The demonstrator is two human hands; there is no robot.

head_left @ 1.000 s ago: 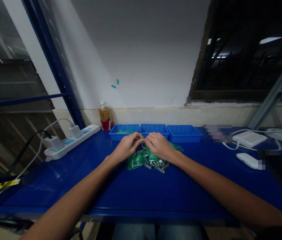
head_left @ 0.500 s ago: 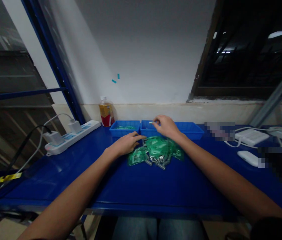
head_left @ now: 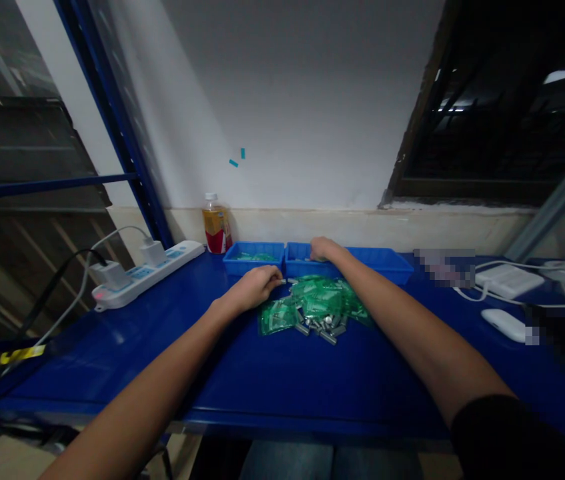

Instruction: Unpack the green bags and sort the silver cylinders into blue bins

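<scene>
At the left edge of the pile, my left hand [head_left: 262, 283] is closed in a pinch on a small metal cylinder [head_left: 283, 281]. My right hand [head_left: 326, 248] reaches into the larger blue bin [head_left: 382, 263], fingers bent downward and drawn together. Its fingertips are partly hidden, so I cannot make out what they hold. Between my forearms lie green plastic packets [head_left: 277, 316], with several loose silvery cylinders [head_left: 329, 339] at their front edge. The smaller blue bin [head_left: 252, 268] behind my left hand has greenish packets inside.
A drink bottle [head_left: 217, 225] stands behind the smaller bin. A white power strip [head_left: 129, 281] with plugs and cables lies on the left of the blue table [head_left: 272, 387]. A white oval case [head_left: 503, 325] and a white adapter [head_left: 509, 280] are on the right. A wall rises behind.
My right hand has lowered into the larger bin; the small pale piece it held is out of sight. My left fingers, stretched over the pile before, have closed on a metal cylinder.
</scene>
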